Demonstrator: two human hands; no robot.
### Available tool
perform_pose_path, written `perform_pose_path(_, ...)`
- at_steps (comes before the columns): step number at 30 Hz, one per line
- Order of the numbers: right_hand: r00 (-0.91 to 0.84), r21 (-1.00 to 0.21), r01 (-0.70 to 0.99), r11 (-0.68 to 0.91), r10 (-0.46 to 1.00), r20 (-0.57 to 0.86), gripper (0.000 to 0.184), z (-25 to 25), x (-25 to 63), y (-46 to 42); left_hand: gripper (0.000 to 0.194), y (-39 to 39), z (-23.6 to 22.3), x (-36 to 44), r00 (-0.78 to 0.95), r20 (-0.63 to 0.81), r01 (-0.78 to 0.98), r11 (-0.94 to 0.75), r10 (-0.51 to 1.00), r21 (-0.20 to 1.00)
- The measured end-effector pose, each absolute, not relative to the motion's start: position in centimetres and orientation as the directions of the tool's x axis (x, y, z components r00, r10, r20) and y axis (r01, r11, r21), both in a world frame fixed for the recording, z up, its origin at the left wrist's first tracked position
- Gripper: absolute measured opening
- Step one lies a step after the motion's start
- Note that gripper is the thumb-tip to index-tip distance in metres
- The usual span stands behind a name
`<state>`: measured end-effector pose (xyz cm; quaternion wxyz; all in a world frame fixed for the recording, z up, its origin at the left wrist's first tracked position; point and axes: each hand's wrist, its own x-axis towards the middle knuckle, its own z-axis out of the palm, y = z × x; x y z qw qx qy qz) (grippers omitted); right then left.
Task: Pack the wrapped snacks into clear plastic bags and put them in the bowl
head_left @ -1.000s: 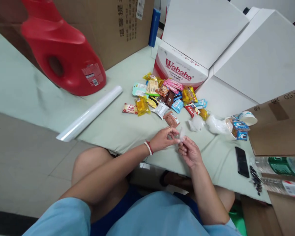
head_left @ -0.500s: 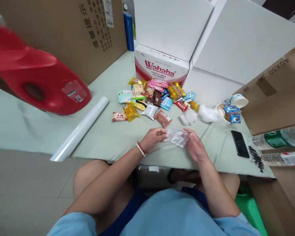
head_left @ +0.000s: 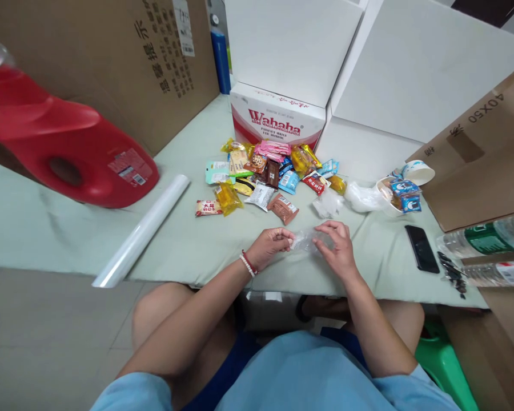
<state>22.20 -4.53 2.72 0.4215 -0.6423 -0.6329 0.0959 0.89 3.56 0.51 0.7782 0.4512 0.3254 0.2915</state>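
Note:
My left hand (head_left: 274,245) pinches one end of a small clear plastic bag (head_left: 302,241) between thumb and fingertips, just above the table's near edge. At the bag's other end is my right hand (head_left: 336,248), its thumb and fingers curved but apart; whether they touch the film is hard to tell. Beyond the hands lies a heap of wrapped snacks, with a brown packet (head_left: 284,209) and a silver-white packet (head_left: 260,196) nearest. Crumpled clear plastic (head_left: 328,204) rests just past my right hand.
A red jug (head_left: 89,142) and a white roll (head_left: 141,231) are at the left. Rightward stand a paper cup of snacks (head_left: 389,197), a phone (head_left: 422,249) and plastic bottles (head_left: 488,238). A Wahaba-style printed carton, lettered Wahaha (head_left: 278,117), backs the heap.
My right hand has gone from stretched fingers beside the bag to curved fingers around its right end. My left hand keeps its pinch. The view has shifted slightly.

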Motion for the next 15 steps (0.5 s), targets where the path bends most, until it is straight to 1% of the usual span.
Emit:
perform_pose_path(2,0.048,-0.605,0.76,0.239,0.907,0.418,0.015,2.6,21.4,-4.0,0.032,3.4,0.8,0.9,0.637,-0.221,-0.133,0.389,0.738,0.912)
perform_pose_path(5,-0.062,-0.58,0.752,0.312,0.91,0.409,0.015,2.1,20.5,-3.2,0.028,3.1,1.1,0.9,0.636,-0.215,-0.075,0.337,0.741,0.939)
perform_pose_path(9,-0.151,-0.475,0.788,0.391,0.871,0.467,0.016,2.4,19.5,-3.1,0.038,2.9,0.8,1.1,0.594,-0.223,-0.056,0.316,0.773,0.947)
perform_pose_path(12,-0.15,-0.404,0.818,0.409,0.83,0.537,0.018,3.1,19.2,-3.7,0.038,3.1,0.3,1.1,0.531,-0.223,-0.137,0.343,0.818,0.929)
perform_pose_path(15,-0.055,-0.371,0.852,0.369,0.769,0.637,0.022,3.3,19.2,-5.2,0.041,3.5,0.0,1.0,0.459,-0.264,-0.24,0.405,0.848,0.882)
